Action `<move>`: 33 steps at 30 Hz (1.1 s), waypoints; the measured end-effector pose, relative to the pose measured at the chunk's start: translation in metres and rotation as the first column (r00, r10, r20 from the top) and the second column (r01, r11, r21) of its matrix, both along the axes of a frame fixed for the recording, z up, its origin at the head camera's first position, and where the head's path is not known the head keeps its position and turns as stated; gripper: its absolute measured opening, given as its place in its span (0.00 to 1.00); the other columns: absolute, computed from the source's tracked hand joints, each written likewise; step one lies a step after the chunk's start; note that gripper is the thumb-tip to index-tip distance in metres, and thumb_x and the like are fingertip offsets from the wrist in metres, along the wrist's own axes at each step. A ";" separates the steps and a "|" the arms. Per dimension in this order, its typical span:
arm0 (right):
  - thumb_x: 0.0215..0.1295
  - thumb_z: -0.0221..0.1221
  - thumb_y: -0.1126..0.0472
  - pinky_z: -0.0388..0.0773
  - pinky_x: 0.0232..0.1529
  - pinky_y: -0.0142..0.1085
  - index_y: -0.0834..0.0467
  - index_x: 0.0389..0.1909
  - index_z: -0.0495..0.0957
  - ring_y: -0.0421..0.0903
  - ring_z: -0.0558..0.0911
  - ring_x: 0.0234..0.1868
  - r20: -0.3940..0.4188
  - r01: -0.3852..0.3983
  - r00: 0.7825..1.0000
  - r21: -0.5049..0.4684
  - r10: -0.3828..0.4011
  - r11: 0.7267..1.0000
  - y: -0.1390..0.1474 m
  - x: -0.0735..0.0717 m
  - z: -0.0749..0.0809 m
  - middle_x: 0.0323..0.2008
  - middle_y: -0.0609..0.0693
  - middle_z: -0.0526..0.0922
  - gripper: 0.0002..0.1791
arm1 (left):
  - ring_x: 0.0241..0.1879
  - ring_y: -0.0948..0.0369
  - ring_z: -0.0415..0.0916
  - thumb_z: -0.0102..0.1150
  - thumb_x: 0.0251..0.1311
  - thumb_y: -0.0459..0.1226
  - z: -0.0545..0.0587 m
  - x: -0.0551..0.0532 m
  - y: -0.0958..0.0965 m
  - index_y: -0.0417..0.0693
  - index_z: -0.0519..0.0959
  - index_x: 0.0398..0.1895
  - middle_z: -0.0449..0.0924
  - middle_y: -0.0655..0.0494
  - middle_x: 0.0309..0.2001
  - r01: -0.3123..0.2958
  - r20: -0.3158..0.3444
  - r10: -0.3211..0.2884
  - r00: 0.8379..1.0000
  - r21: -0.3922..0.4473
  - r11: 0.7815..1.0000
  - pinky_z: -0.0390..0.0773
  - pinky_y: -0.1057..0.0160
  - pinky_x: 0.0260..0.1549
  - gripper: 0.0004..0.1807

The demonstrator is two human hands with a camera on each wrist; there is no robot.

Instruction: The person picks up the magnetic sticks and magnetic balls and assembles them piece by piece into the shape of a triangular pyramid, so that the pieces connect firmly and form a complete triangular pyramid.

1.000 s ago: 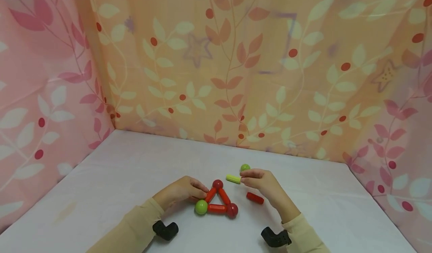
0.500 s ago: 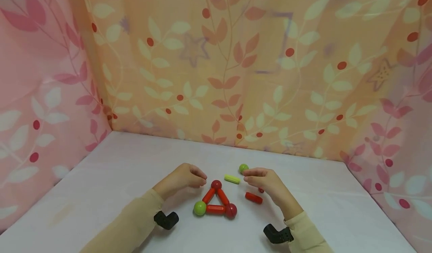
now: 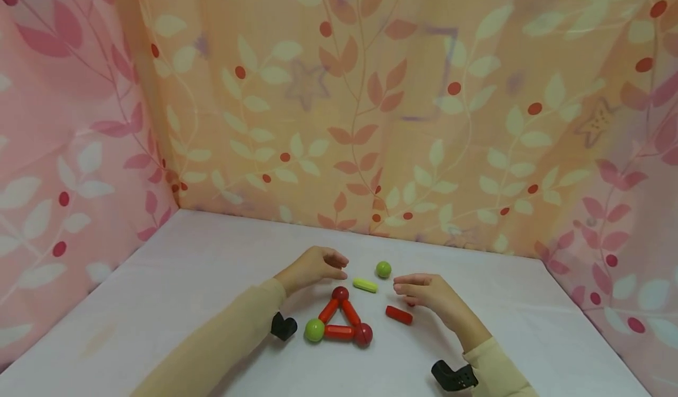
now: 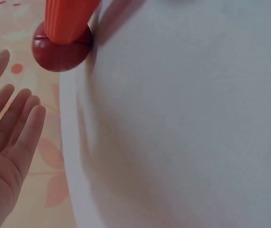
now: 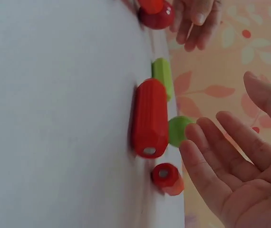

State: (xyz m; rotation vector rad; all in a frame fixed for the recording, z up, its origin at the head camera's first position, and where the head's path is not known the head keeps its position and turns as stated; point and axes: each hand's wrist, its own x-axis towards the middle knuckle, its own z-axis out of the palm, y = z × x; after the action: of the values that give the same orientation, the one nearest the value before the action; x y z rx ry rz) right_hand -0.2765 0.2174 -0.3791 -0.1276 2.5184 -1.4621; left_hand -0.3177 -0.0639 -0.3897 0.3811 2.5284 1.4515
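My left hand [image 3: 315, 266] hovers above the table just behind a flat triangle, its fingers loosely bent and holding nothing. Red rods form that triangle's sides, such as the front rod [image 3: 339, 333]. Its corners are a back red ball [image 3: 340, 293], a right red ball [image 3: 362, 334] and a green ball [image 3: 315, 330]. My right hand [image 3: 431, 296], relaxed and holding nothing, is over the right side. Near it lie a loose red rod [image 5: 150, 118] with a silvery disc in its end, and a second red rod [image 5: 168, 178], mostly hidden in the head view.
Between the hands, a yellow-green rod [image 3: 365, 285] and a loose green ball [image 3: 384, 269] lie on the white table [image 3: 222, 250]. Floral curtains [image 3: 360, 109] enclose the back and sides. Each wrist wears a black device, such as the left one [image 3: 283, 326].
My left hand has left the triangle's left side and moved right and back toward the yellow-green rod. My right hand has drawn back to the right, away from the loose green ball.
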 end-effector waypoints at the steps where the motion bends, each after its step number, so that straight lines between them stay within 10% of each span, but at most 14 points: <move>1: 0.64 0.65 0.51 0.80 0.55 0.46 0.62 0.56 0.81 0.46 0.85 0.48 0.007 0.004 1.000 0.003 -0.004 1.000 0.002 0.001 0.000 0.52 0.55 0.86 0.25 | 0.48 0.60 0.79 0.69 0.59 0.40 -0.001 -0.002 0.002 0.45 0.82 0.53 0.85 0.51 0.49 0.011 -0.006 -0.011 1.000 -0.010 1.000 0.78 0.56 0.56 0.19; 33: 0.51 0.73 0.66 0.84 0.43 0.38 0.59 0.40 0.88 0.42 0.81 0.37 0.043 0.075 0.996 0.187 -0.085 0.979 -0.002 0.008 -0.018 0.39 0.49 0.88 0.13 | 0.44 0.60 0.78 0.69 0.57 0.36 -0.010 -0.024 0.027 0.50 0.86 0.48 0.84 0.58 0.43 0.163 0.145 -0.150 0.978 -0.080 0.983 0.79 0.58 0.53 0.14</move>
State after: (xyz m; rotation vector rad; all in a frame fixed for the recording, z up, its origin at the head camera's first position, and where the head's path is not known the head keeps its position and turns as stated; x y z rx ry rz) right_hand -0.2689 0.2156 -0.3973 0.0418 2.6298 -1.2328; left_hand -0.3413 -0.0371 -0.3996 0.4377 2.3861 1.2550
